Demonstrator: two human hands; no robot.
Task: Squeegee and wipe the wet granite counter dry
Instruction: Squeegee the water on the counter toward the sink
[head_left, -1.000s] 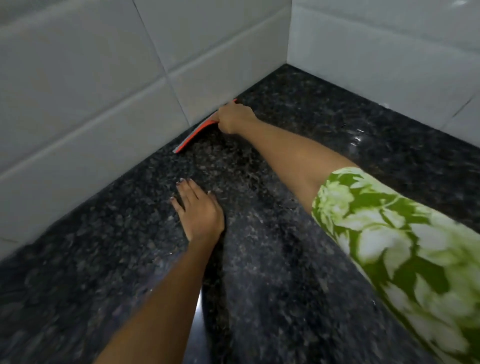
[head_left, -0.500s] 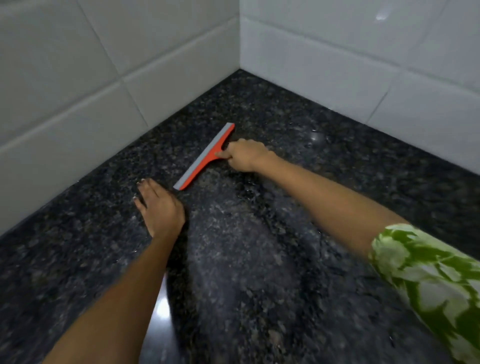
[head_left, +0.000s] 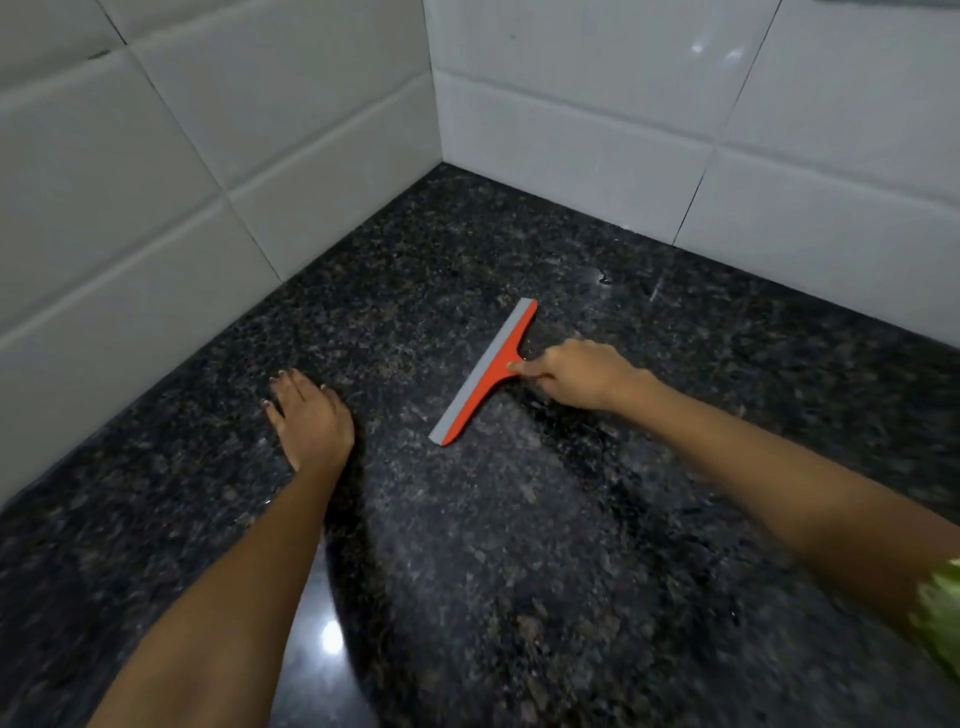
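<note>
Right hand (head_left: 582, 375) grips squeegee (head_left: 485, 371) on granite counter (head_left: 519, 545) — left hand (head_left: 311, 421) rests flat, fingers spread.

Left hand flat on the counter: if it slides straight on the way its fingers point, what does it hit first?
Probably the tiled wall on the left. The left hand points up-left over bare counter; the squeegee lies off to its right, outside that line.

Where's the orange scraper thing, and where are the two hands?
squeegee (head_left: 480, 387): head view, on the orange bar beside the grey blade.
right hand (head_left: 579, 376): head view, on its back, gripping the handle.
left hand (head_left: 311, 421): head view, on its back, flat on the counter.
</note>
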